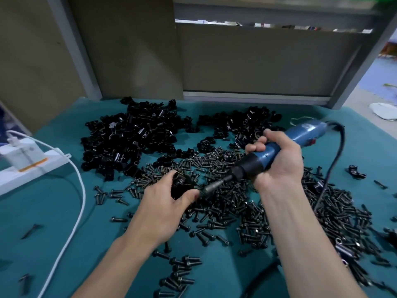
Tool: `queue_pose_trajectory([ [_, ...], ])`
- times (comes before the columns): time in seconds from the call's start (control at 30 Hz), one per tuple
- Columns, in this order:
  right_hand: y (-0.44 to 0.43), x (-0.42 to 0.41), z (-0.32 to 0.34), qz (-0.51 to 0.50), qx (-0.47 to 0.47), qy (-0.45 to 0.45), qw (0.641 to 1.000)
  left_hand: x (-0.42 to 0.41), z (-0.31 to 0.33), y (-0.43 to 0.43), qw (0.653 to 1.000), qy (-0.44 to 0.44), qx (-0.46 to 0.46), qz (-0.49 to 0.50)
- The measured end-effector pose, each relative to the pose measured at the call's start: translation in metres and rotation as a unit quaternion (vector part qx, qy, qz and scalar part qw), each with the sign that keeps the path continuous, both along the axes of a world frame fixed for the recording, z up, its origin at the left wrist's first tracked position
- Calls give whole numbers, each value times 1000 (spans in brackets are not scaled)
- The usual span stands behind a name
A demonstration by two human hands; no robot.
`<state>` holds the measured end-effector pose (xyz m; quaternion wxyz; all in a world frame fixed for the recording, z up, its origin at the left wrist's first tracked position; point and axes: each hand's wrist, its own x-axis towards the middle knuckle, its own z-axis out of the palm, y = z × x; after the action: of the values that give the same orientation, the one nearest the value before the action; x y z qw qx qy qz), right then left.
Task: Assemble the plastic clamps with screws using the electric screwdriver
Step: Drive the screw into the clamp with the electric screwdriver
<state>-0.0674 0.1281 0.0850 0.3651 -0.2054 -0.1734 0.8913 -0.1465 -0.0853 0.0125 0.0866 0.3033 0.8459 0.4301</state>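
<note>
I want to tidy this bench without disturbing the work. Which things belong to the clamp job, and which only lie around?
For the job: screwdriver in the right hand, clamp in the left hand, loose screws, heap of clamps.

Just lying about: charger on a power strip, white cable.

**Small-parts assembly workshop: a single bench station**

A desk (64, 211) draped in teal cloth carries bulk stock: loose heaps of black plastic clamps (133, 136) and a wide scatter of black screws (247, 208). A corded blue electric screwdriver (300, 134) is the working tool. A white power strip (36, 172) with a plugged-in charger (21, 151) and a white cable (80, 190) lies at the left edge. Grey metal framing (71, 46) with plain board panels (257, 61) screens the station at the back. Blue floor (382, 69) shows at far right.
</note>
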Motion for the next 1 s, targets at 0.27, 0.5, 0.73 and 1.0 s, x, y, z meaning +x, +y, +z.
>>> queue_pose_trajectory([
  [0.27, 11, -7, -20, -77, 10, -2, 997, 1, -3, -3, 996, -20, 4, -92],
  [0.5, 13, -9, -28, -45, 12, 5, 999, 2, -4, 0, 992, -19, 6, -125],
  [0.73, 5, -11, -31, -39, 15, 38, 998, 0, -3, -2, 994, -14, -2, -111],
  [1.0, -4, -16, -31, -37, 50, 48, 997, 5, 0, 2, 992, 16, -96, -78],
])
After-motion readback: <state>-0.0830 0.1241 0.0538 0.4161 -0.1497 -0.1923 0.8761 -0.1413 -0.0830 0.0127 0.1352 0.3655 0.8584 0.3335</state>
